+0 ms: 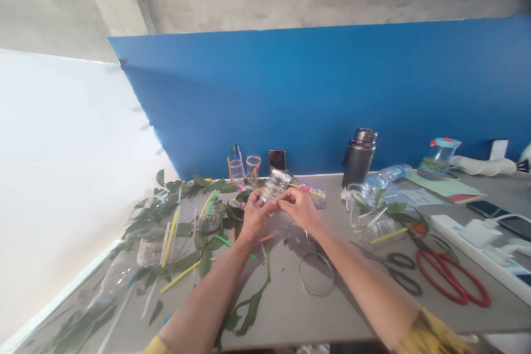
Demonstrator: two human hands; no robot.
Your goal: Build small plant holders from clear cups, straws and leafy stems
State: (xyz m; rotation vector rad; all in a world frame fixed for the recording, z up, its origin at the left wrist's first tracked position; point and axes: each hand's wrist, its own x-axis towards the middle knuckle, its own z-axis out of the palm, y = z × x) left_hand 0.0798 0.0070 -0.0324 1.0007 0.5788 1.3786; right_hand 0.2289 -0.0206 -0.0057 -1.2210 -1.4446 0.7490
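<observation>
Holding: ridged clear plastic piece, held between both hands over the middle of a grey table.
Left hand: fingers curled closed, gripping the piece's lower left side.
Right hand: fingers closed in a pinch, gripping the piece's lower right side.
At 12 o'clock: upright phone against a blue panel, just beyond two clear cups containing coloured straws.
At 2 o'clock: pink and yellow straws, just beside the piece; farther on, a steel flask.
At 3 o'clock: cut clear plastic bottle with white straws and leaves.
At 4 o'clock: black-handled scissors, red-handled shears and a white power strip, well apart from the hands.
At 5 o'clock: thin plastic ring, lying flat on the table.
At 8 to 9 o'clock: leafy sprigs, scattered among yellow and green straws.
</observation>
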